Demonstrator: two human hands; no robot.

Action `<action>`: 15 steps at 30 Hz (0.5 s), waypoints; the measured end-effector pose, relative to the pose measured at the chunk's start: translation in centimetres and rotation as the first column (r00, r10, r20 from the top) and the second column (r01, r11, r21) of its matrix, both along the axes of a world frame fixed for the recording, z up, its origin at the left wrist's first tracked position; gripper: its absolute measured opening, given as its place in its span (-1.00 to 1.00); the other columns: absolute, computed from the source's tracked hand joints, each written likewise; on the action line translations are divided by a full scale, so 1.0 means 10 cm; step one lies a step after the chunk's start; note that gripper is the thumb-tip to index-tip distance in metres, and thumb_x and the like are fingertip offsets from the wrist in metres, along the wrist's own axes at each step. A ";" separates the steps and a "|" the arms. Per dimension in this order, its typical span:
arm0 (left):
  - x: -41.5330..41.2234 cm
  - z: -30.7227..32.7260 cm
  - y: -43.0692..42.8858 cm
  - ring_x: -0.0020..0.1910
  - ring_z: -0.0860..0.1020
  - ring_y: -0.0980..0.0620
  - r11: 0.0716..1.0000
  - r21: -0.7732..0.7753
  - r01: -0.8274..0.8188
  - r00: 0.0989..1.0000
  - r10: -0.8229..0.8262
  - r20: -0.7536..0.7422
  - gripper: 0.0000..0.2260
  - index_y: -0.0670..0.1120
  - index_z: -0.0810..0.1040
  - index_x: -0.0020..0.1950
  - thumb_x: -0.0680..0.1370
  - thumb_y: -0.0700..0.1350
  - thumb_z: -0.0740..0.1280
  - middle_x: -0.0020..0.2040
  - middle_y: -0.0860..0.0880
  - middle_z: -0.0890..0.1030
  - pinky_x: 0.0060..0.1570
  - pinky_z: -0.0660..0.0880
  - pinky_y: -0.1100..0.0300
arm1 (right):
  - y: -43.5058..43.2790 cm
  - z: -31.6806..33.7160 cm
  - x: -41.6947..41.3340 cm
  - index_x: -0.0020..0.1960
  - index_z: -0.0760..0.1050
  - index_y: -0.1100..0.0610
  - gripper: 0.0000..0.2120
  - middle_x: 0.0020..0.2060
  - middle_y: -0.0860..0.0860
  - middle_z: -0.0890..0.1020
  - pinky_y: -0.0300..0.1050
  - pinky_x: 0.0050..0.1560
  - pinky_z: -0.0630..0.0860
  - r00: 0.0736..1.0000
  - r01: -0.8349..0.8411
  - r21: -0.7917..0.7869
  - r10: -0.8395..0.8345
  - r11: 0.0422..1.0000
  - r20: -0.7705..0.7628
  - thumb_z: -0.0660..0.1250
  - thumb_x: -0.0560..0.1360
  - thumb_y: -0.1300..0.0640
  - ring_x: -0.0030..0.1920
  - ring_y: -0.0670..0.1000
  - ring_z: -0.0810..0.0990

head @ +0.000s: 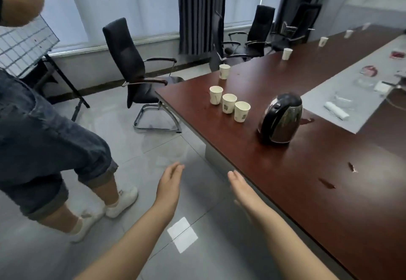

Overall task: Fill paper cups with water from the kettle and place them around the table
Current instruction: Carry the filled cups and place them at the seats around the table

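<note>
— What stands at our left?
— A person in denim shorts (44,126) on the grey tiled floor (136,152), a gridded board (24,47) behind, then a black chair (136,71).
— Our hands?
— Our left hand (170,183) and right hand (241,189) are flat, fingers straight, palms facing, empty, over open floor just beside the table (318,192) edge.
— And the cups?
— Three paper cups (229,103) cluster near the table's left corner. The kettle (282,118) stands upright to their right. Single cups (224,71) line the far edge.
</note>
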State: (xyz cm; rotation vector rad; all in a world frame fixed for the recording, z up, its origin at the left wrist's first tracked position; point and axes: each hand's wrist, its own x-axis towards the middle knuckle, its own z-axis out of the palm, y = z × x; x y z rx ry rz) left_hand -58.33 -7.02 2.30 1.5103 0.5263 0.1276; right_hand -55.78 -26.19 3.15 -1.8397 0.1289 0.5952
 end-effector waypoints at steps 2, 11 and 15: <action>0.29 -0.01 0.03 0.30 0.43 0.05 0.998 -0.011 0.054 0.999 -0.054 -0.002 -0.83 0.03 0.46 0.18 0.61 -0.02 0.20 0.27 -0.01 0.53 0.38 0.31 -0.01 | 0.06 -0.02 0.19 0.56 -0.07 -0.11 -0.32 0.54 -0.12 0.12 0.15 0.50 0.11 0.997 0.070 0.018 -0.070 0.997 -0.020 0.04 0.54 -0.33 0.52 -0.03 0.15; 1.87 -0.05 0.04 0.32 0.42 0.05 0.975 0.006 0.222 0.975 -0.223 0.009 -0.84 0.05 0.44 0.18 0.62 -0.02 0.19 0.29 -0.01 0.51 0.39 0.29 -0.03 | 0.12 -0.15 1.35 0.57 -0.12 -0.04 -0.32 0.53 -0.08 0.14 0.07 0.51 0.11 0.965 0.257 0.021 -0.255 0.966 -0.062 0.04 0.57 -0.27 0.52 0.00 0.14; 2.69 -0.16 -0.07 0.29 0.42 0.07 0.971 -0.016 0.237 0.971 -0.237 -0.020 -0.78 0.01 0.43 0.26 0.62 -0.03 0.20 0.31 -0.01 0.49 0.38 0.30 0.01 | 0.13 -0.24 2.08 0.57 -0.11 -0.04 -0.31 0.54 -0.09 0.11 0.04 0.51 0.13 0.928 0.368 0.085 -0.360 0.926 -0.098 0.09 0.57 -0.25 0.52 0.03 0.15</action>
